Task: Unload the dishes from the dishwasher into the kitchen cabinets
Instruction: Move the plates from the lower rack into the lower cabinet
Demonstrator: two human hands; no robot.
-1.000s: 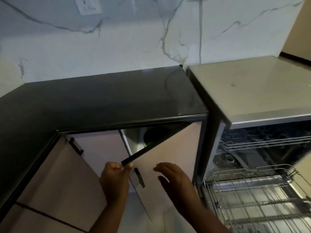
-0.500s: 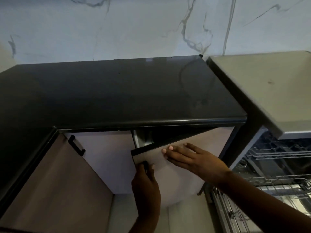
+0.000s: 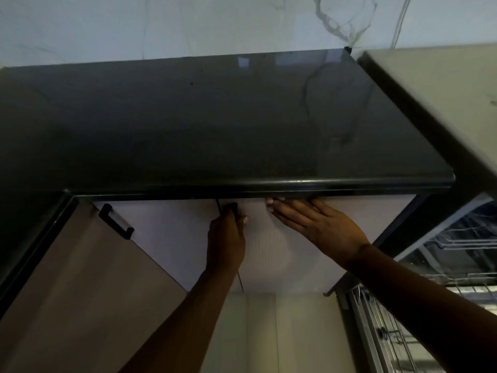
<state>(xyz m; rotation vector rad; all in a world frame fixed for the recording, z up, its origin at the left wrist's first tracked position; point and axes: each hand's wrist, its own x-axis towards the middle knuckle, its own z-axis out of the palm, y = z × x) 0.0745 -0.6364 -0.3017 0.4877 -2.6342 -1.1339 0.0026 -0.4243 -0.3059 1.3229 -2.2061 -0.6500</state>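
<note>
Our left hand has its fingers curled round the black door handle of the cabinet door, which sits flush, or very nearly so, under the dark counter. Our right hand lies flat on the same door just right of that handle, fingers straight and together, tips tucked under the counter lip, holding nothing. The dishwasher stands open well to the right of the right wrist, its wire rack pulled out; we see no dishes in the visible part, though most of it is cut off and blurred. A second handle sits well left of the left knuckles. Risk, as we judge it: fingertips pinched between door top and counter lip if the push carries on, and a shin or hip catching the pulled-out rack when we turn back. No brand, label or legible writing anywhere in view.
</note>
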